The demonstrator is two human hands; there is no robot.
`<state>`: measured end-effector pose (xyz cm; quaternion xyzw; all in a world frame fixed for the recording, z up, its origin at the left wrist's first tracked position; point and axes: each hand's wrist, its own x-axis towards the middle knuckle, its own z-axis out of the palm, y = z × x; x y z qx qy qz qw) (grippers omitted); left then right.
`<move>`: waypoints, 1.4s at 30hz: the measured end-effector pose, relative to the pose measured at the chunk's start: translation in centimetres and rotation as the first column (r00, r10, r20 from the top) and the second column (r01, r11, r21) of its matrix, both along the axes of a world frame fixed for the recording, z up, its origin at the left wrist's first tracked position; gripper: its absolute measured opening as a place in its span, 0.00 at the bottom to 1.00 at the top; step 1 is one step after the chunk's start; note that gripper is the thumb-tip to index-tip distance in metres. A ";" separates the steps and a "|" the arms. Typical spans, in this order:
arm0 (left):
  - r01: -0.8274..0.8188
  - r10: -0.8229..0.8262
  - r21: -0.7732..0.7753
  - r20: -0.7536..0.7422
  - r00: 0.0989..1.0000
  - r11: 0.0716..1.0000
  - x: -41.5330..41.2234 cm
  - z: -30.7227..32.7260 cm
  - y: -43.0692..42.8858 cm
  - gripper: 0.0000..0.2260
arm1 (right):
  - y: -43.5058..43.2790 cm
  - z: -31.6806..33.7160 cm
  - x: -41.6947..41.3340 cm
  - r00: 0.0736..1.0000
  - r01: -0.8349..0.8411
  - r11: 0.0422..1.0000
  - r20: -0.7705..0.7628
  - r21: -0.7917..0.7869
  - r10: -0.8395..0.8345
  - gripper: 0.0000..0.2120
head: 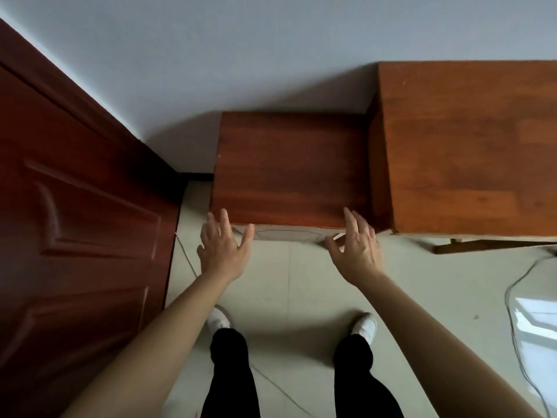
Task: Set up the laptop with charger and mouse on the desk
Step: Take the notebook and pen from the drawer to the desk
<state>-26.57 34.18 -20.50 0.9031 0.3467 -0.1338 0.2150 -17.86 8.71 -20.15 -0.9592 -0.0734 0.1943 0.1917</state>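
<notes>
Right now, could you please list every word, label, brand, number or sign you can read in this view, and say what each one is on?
None: no readable text appears anywhere in this view.
The low cabinet, the desk and the door show bare wood grain only.
The white shoes carry no visible mark.
The left hand and right hand hold nothing printed.

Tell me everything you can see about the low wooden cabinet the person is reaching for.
The low cabinet has a dark reddish-brown, wood-grain top that looks glossy and bare. Its back meets the pale wall; its right side adjoins a taller, lighter wooden desk. A strip of its paler front face shows below the near edge. It stands upright on the tiled floor. The left hand and right hand, fingers spread, reach its near edge; actual contact cannot be told.
</notes>
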 end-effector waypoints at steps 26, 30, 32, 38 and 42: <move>-0.366 0.549 -0.533 0.235 0.802 0.763 2.6 -21.8 3.2 0.25 | 0.7 -22.4 1.9 0.722 0.682 0.538 -0.337 0.496 -0.604 0.31; -0.403 0.558 -0.488 0.223 0.800 0.774 1.0 -22.1 3.3 0.16 | -0.5 -21.9 0.6 0.761 0.639 0.597 -0.288 0.484 -0.581 0.25; -0.426 0.567 -0.472 0.208 0.797 0.772 -0.8 -22.3 2.5 0.18 | -1.2 -21.9 -1.2 0.764 0.641 0.623 -0.302 0.448 -0.569 0.27; -0.550 0.669 -0.497 0.088 0.738 0.672 -5.5 -22.7 0.9 0.23 | -3.1 -22.5 -5.5 0.732 0.679 0.650 -0.371 0.341 -0.571 0.30; -0.557 0.661 -0.532 0.006 0.750 0.637 -6.8 -22.8 1.1 0.29 | -4.1 -22.8 -5.8 0.736 0.666 0.682 -0.411 0.302 -0.538 0.27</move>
